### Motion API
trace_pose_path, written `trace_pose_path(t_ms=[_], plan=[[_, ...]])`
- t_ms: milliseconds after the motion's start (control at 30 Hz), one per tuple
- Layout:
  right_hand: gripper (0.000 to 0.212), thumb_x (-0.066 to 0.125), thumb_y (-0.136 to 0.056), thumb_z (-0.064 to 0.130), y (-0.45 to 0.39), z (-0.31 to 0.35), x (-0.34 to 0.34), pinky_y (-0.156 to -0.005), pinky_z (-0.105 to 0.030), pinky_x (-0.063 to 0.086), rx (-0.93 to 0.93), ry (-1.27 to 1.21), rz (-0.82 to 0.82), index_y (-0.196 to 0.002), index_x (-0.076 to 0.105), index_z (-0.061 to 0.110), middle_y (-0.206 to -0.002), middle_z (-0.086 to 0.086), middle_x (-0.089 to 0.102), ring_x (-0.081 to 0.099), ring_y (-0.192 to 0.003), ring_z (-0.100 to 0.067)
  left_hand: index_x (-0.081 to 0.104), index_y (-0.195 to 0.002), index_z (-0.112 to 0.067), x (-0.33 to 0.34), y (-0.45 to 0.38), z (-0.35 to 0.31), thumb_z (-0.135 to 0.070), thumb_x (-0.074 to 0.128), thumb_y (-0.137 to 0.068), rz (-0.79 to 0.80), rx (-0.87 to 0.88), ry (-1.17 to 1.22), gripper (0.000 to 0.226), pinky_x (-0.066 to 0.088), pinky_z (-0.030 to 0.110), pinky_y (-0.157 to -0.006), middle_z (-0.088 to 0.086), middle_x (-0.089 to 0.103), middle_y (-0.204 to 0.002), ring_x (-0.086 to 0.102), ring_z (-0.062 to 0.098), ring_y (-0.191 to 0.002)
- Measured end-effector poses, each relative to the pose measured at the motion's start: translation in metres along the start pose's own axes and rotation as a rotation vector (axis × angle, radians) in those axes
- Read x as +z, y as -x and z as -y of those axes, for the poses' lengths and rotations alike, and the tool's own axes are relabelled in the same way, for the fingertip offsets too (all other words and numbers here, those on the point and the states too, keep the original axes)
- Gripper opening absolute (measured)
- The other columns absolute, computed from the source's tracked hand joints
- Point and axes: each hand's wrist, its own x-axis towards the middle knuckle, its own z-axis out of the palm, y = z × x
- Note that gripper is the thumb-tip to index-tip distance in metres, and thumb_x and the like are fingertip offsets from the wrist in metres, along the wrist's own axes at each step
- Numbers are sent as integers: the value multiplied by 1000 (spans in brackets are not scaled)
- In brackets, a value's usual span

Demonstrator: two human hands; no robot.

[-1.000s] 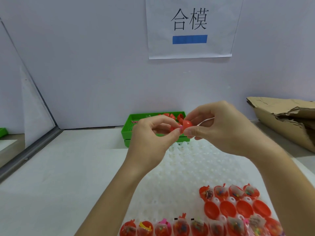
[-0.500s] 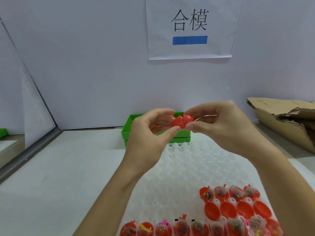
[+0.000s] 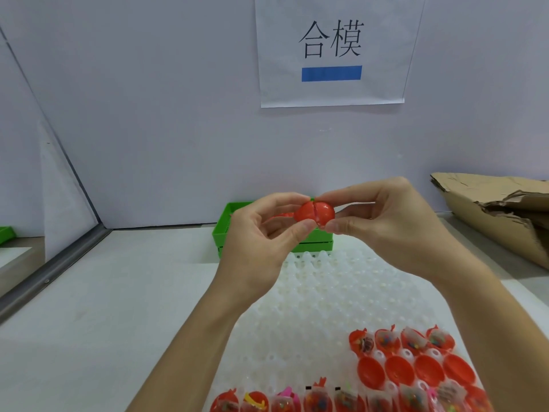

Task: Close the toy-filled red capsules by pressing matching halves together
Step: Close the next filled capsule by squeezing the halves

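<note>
Capsule [image 3: 315, 211] halves are meeting in the air above the far edge of the white tray [image 3: 312, 292], with a thin dark seam showing between them, so the closing seems not yet finished. To the left of the capsule, the left hand [image 3: 261, 242] is pinching its left half between thumb and curled forefinger. To the right of it, the right hand [image 3: 383, 224] is pinching the other half in the same way. One risk is that the halves are sitting slightly crooked; pressing then could jam one rim. Another is that a corner of a toy bag is getting caught in the seam. Smooth round plastic may also slip from the fingertips and fall onto the filled halves [image 3: 413, 341] at the near right of the tray.
</note>
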Motion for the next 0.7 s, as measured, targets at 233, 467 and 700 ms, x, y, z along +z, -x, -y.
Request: trace_pose_path(t_ms=[233, 467, 700], plan=[[37, 80, -77, 2, 0, -3, 1, -86, -26, 59, -45, -30, -9, -98, 75, 32, -91, 11, 78, 75, -87, -8, 73, -100, -19, 0, 0, 0, -3, 78, -80, 10, 3, 33, 27, 54, 16, -73, -7, 76, -88, 70, 6, -75], [34, 82, -76, 3, -1, -4, 5, -81, -20, 58, -58, -55, -42, -90, 74, 33, -86, 12, 78, 75, -84, -7, 71, -99, -21, -1, 0, -1, -5, 78, -81, 24, 12, 35, 25, 54, 15, -71, -5, 77, -88, 70, 6, -75], [34, 82, -77, 3, -1, -4, 7, -79, -20, 58, -85, -51, -48, -87, 74, 35, -84, 13, 78, 75, -82, -8, 73, -102, -18, -3, 0, -2, -8, 80, -79, 19, -11, -6, 26, 55, 18, -74, -2, 77, -91, 73, 11, -82]])
